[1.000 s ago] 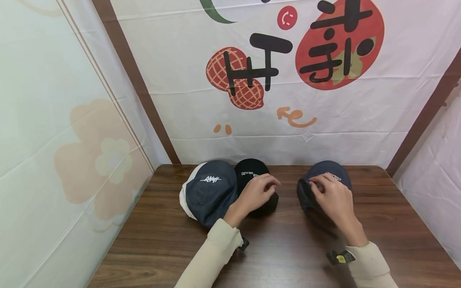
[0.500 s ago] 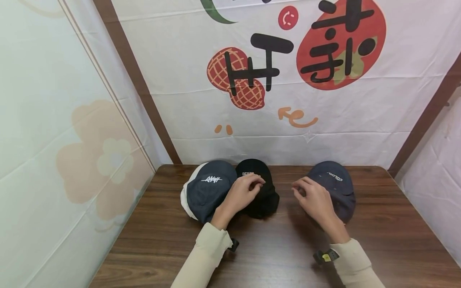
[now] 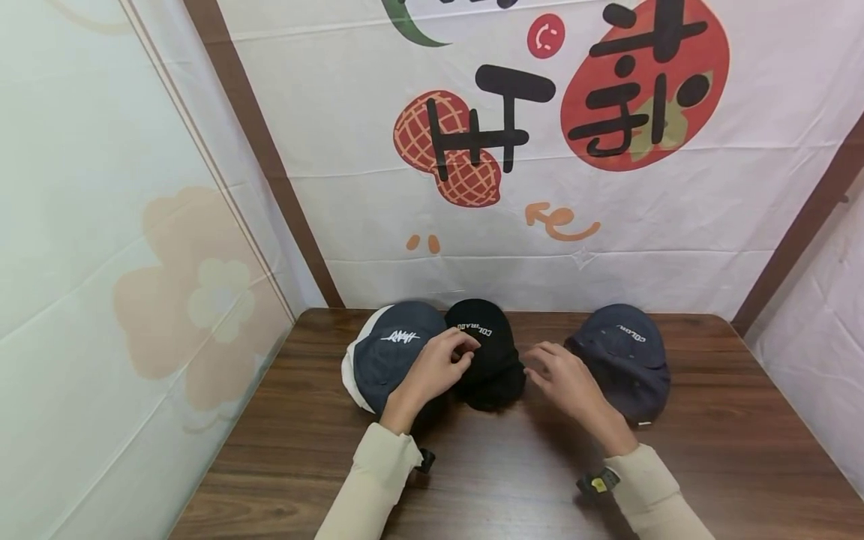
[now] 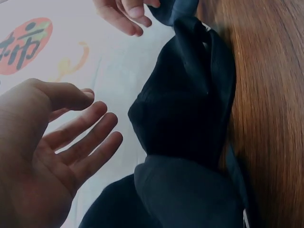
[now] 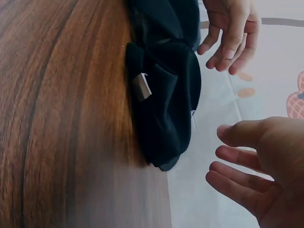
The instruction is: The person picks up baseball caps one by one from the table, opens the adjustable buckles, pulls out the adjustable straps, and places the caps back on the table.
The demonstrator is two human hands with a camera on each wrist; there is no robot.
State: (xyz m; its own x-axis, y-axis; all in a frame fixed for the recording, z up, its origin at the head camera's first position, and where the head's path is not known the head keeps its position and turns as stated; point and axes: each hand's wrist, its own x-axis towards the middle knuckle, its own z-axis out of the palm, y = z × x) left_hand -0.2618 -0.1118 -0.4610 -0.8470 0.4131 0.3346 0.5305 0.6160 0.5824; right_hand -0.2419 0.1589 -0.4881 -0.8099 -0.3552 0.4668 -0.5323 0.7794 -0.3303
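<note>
Several caps lie along the back of the table. At the left, a navy cap [image 3: 388,367] with white lettering overlaps a white cap [image 3: 350,373]. My left hand [image 3: 435,367] hovers over that navy cap's right side and the edge of the black cap [image 3: 487,371] beside it. In the left wrist view the left hand's fingers [image 4: 90,137] are spread and hold nothing. My right hand [image 3: 570,382] is above the gap between the black cap and another navy cap [image 3: 628,367] at the right. Relaxed, bare fingers [image 5: 237,183] show in the right wrist view.
The brown wooden table [image 3: 486,480] reaches back to a white printed cloth [image 3: 513,277]. A cloth with a pale flower [image 3: 162,315] hangs at the left side, and another white cloth [image 3: 817,300] at the right. A dark band is on each wrist.
My right hand has let go of the right-hand navy cap, which has settled flat on the table, and moved left. My left hand has drawn back leftward from over the black cap.
</note>
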